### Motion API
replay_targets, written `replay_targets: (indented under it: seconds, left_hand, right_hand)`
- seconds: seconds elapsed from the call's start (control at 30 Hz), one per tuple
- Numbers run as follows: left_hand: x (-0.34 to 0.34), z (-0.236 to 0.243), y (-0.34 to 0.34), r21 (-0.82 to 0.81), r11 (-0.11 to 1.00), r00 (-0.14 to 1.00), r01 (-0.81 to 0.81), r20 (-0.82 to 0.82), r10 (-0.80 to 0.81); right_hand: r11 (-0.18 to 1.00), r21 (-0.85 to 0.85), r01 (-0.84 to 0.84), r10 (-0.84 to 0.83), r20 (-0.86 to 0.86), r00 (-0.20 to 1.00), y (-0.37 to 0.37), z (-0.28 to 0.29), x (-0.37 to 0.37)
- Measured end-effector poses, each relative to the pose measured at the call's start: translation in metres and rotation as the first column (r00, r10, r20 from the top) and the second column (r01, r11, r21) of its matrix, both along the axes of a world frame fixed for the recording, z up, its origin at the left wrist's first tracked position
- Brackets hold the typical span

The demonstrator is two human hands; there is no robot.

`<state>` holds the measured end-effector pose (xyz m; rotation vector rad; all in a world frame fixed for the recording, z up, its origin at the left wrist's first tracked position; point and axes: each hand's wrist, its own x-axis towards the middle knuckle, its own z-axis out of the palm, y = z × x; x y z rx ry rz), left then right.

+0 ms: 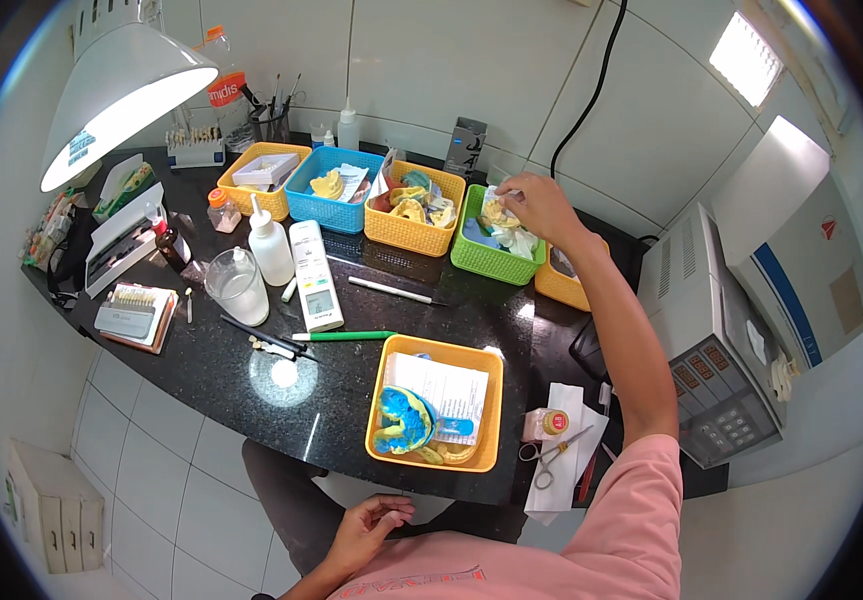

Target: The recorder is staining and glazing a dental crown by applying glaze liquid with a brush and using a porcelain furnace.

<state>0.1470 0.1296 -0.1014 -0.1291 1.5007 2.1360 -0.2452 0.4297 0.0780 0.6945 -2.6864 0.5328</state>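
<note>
My right hand [542, 205] reaches over the green basket [497, 262] at the back, its fingers pinched together at the cream-coloured pieces [493, 214] inside. What the fingertips grip, if anything, is too small to make out. My left hand [370, 528] rests over my lap below the counter edge, fingers loosely curled and holding nothing. In front of me a yellow basket [495, 405] holds a dental impression [407, 420] of blue and yellow material in a blue tray. A printed paper slip [440, 385] lies under it, with a cream dental cast [459, 454] at the bottom.
More baskets, one blue [327, 213], line the wall with casts and papers. Left stand a white lamp [127, 90], a dropper bottle [271, 250] and a glass [239, 290]. Scissors [552, 462] lie on a paper towel [567, 490] at right, near a grey machine [702, 350].
</note>
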Motion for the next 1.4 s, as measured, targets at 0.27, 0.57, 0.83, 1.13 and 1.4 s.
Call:
replay_targets:
  seconds: [0.27,0.57,0.83,1.13,1.4]
  left_hand:
    - [0.005,0.001,-0.005,-0.066,0.997,0.999,-0.045,0.001,0.045]
    - [0.011,-0.019,-0.009,-0.116,0.993,0.999,-0.033,-0.043,0.029]
    - [0.017,-0.029,-0.017,-0.131,0.984,0.993,-0.119,-0.012,0.118]
    - [0.017,-0.055,-0.024,-0.143,0.978,0.988,-0.151,0.016,0.155]
    - [0.013,-0.052,-0.027,-0.182,0.979,0.993,-0.090,0.056,0.102]
  right_hand:
    - [0.991,-0.107,0.085,-0.088,-0.019,0.996,0.012,0.007,0.040]
    - [0.986,0.159,-0.042,0.053,-0.064,0.997,-0.007,-0.007,0.032]
    - [0.926,0.328,-0.185,0.206,-0.031,0.978,-0.024,-0.002,0.031]
    - [0.922,0.357,-0.150,0.180,-0.052,0.982,-0.026,-0.001,0.035]
    - [0.986,0.146,-0.074,0.083,-0.053,0.995,-0.018,-0.001,0.037]
